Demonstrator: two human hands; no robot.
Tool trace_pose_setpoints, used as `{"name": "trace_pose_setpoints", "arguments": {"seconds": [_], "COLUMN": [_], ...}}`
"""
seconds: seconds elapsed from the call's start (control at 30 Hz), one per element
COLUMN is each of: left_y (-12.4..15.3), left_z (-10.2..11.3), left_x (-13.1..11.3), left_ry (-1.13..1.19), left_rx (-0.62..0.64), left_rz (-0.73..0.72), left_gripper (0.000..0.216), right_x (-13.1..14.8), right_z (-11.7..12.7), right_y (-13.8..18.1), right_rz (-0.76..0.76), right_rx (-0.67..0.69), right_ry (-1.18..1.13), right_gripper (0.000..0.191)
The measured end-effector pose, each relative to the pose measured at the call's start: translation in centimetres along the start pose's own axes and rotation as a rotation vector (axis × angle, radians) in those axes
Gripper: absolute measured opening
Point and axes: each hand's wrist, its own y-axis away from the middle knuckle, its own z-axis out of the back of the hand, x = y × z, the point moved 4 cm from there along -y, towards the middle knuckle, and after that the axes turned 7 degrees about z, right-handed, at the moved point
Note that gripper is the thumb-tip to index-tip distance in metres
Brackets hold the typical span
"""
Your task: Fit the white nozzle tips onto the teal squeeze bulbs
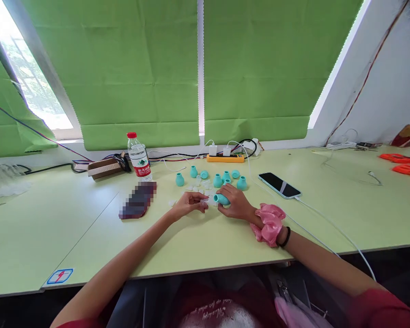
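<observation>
My right hand rests on the pale green table with its fingers closed round a small teal bulb-shaped piece lying on its side. My left hand is pinched on a small clear white piece held against the teal piece's open end. Just beyond the hands stand several more teal bulb pieces among scattered clear white bits. A pink scrunchie and a black band sit on my right wrist.
A water bottle with a red cap stands at the back left, by a cardboard box. A dark blurred object lies left of the hands. A phone on a white cable lies to the right. A yellow power strip sits under the green blinds.
</observation>
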Motion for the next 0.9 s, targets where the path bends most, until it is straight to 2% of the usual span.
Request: {"name": "trace_pose_setpoints", "arguments": {"seconds": [0.3,0.53,0.73,0.9], "left_y": [0.2,-0.1,0.3,1.0], "left_z": [-0.8,-1.0,-1.7,-2.7], "left_x": [-0.2,-0.2,-0.4,-1.6], "left_ry": [-0.037,-0.213,-0.491,-0.667], "left_rx": [0.037,-0.032,-0.158,-0.194], "left_rz": [-0.006,-0.05,-0.175,-0.307], "left_gripper": [0.037,0.041,0.032,0.03], "right_x": [0.2,0.5,0.4,0.1], "right_z": [-0.9,-1.1,-1.1,-0.9], "right_y": [0.6,0.8,0.8,0.4], "right_rz": [-0.046,-0.069,-0.114,-0.169], "right_rx": [0.056,0.118,0.158,0.172], "right_ry": [0.063,0.06,-0.009,-0.141], "right_gripper": [0.016,0.017,0.013,0.004]}}
